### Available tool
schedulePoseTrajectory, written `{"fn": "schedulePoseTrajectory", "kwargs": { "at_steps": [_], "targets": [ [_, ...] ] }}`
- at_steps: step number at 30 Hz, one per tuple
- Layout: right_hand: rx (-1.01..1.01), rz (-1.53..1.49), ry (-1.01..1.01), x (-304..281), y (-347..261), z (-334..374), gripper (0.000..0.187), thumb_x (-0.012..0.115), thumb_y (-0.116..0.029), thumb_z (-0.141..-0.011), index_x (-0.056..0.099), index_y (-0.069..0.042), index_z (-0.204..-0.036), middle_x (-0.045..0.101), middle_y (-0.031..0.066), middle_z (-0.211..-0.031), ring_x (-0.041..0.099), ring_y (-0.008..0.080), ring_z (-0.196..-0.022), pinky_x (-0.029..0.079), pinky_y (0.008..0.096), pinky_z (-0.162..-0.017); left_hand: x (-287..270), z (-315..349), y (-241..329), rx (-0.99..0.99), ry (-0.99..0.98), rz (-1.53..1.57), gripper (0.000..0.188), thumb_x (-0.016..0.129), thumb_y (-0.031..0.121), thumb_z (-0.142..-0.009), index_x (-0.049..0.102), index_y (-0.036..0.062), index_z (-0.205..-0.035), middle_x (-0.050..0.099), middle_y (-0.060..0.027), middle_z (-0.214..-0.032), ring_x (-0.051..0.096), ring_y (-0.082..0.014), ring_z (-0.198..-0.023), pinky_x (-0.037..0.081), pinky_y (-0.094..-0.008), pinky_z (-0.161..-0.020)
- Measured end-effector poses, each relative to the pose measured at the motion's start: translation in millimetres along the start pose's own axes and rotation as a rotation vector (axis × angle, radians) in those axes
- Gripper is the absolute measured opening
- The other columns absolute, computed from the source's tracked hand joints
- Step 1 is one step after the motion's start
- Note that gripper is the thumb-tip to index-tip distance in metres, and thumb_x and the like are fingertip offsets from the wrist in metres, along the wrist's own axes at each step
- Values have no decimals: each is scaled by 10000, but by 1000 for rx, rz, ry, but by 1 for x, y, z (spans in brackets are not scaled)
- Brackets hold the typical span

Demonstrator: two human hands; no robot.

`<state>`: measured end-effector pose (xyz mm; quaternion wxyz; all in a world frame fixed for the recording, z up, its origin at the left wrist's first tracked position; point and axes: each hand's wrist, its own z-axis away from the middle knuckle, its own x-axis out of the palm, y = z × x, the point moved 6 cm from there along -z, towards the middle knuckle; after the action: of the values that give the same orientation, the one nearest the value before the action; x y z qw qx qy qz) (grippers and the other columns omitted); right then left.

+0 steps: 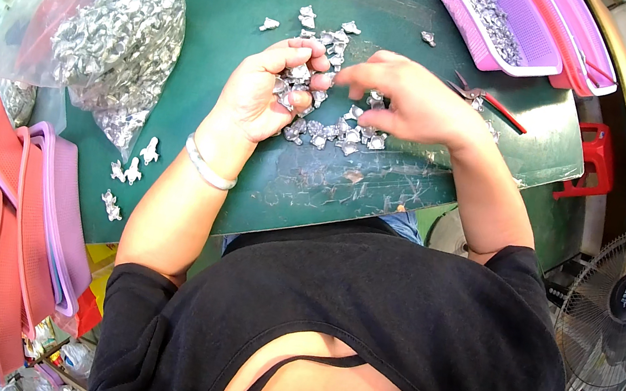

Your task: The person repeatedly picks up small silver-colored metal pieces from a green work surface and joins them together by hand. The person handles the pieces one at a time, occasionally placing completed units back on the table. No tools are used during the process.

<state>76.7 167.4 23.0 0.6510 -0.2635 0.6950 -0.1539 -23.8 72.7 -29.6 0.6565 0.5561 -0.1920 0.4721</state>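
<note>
Several small silver metal castings [298, 73] lie in my left hand [264, 89], which is turned palm up with its fingers curled round them. My right hand [410, 100] hovers just to the right, thumb and forefinger apart, with nothing visible between them. Its fingertips point toward my left hand. Below and between both hands spreads a loose cluster of the same castings [320, 133] on the green tabletop [220, 9]. A few single castings [307, 17] are scattered beyond my left fingertips. Part of the cluster is hidden behind my fingers.
A clear plastic bag full of castings [129, 35] stands at the left, with loose castings [133, 170] near it. Red-handled pliers [504, 112] lie to the right. A pink basket [543, 58] holds more castings. Stacked coloured baskets [29, 232] fill the left; a fan [613, 317] stands right.
</note>
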Motion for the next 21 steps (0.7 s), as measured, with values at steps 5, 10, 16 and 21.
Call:
{"fn": "schedulePoseTrajectory", "kwargs": {
  "at_steps": [5, 10, 16, 21],
  "targets": [
    [-33, 24, -8, 9, -5, -3, 397, 609, -25, -656, 544, -48, -1048, 581, 35, -821, 526, 231, -848, 436, 350, -714, -1, 2, 1, 29, 56, -114, 127, 508, 90, -829, 526, 7, -924, 546, -68, -759, 533, -140, -627, 369, -169, -404],
    [27, -109, 114, 2, 7, -1, 405, 578, -5, -673, 534, -50, -1073, 570, 30, -740, 523, 213, -799, 435, 329, -696, 3, 4, 1, 18, 70, -266, 120, 528, 107, -838, 547, 12, -909, 536, -45, -735, 507, -108, -597, 353, -149, -388],
    [-40, -88, 122, -1, 3, -1, 339, 556, -9, -679, 551, -50, -1016, 561, 41, -667, 517, 245, -734, 420, 352, -700, 9, 9, -2, 13, 113, -424, 110, 541, 118, -839, 556, 21, -889, 531, -21, -697, 482, -79, -555, 323, -135, -374],
    [-46, -65, 153, -1, 4, -1, 353, 563, -7, -679, 557, -45, -1029, 570, 43, -677, 536, 226, -711, 436, 335, -697, 9, 9, -4, 2, 119, -479, 114, 546, 131, -839, 565, 23, -871, 530, -12, -685, 478, -72, -542, 309, -138, -365]
  ]
}}
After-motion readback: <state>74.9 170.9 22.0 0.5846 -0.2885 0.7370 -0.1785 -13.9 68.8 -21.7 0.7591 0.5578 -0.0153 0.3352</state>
